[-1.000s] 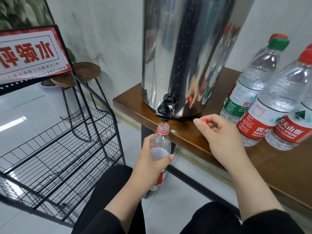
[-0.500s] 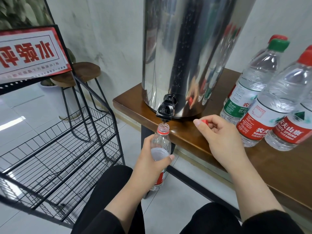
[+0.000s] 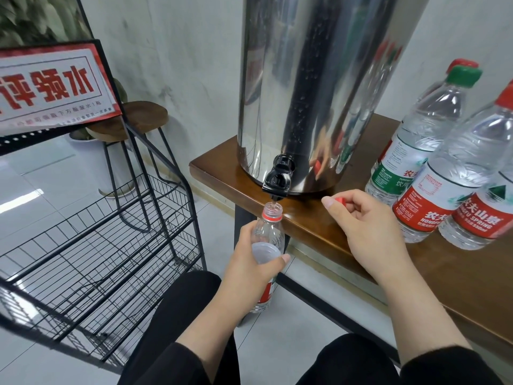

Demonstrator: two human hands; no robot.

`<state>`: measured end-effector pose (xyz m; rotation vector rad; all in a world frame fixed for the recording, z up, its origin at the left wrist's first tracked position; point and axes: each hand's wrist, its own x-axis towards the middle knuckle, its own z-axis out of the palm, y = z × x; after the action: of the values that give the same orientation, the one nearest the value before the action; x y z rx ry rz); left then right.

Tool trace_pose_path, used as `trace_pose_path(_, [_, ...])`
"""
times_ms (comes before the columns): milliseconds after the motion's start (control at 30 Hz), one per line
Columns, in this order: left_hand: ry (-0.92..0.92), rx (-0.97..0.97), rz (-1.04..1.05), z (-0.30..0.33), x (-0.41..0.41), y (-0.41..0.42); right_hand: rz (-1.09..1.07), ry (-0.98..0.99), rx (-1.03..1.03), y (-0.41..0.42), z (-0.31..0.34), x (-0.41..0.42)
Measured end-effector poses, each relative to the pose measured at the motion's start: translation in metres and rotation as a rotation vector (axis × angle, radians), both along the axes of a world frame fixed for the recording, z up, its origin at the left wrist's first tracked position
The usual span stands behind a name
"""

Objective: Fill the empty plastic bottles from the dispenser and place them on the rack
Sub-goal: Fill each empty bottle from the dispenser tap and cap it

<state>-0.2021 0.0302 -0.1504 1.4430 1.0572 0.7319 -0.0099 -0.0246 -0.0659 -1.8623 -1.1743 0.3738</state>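
Note:
A tall steel dispenser [image 3: 311, 79] stands on the wooden table [image 3: 319, 226], its black tap [image 3: 278, 182] hanging over the front edge. My left hand [image 3: 249, 268] grips a clear uncapped bottle [image 3: 270, 232] upright, its mouth directly under the tap; water shows in its lower part. My right hand [image 3: 363, 226] rests on the table and pinches the red cap [image 3: 340, 200] between thumb and fingers. The black wire rack [image 3: 111, 245] stands to the left, with no bottles on the shelves in view.
Several capped bottles [image 3: 444, 176] with red and green labels stand at the table's right. A red and white sign [image 3: 52, 84] tops the rack. A wooden stool [image 3: 130, 120] sits behind the rack. My dark-clothed knees fill the bottom of the view.
The view has shifted slightly; both hands and the bottle stay in place under the tap.

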Motion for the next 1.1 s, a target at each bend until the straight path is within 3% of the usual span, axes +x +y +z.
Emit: trace_pose_path(1100, [-0.022,-0.017,-0.008,-0.0013,0.0005,0.0001,0.002,-0.013,-0.003,-0.0008,-0.0012,0.0004])
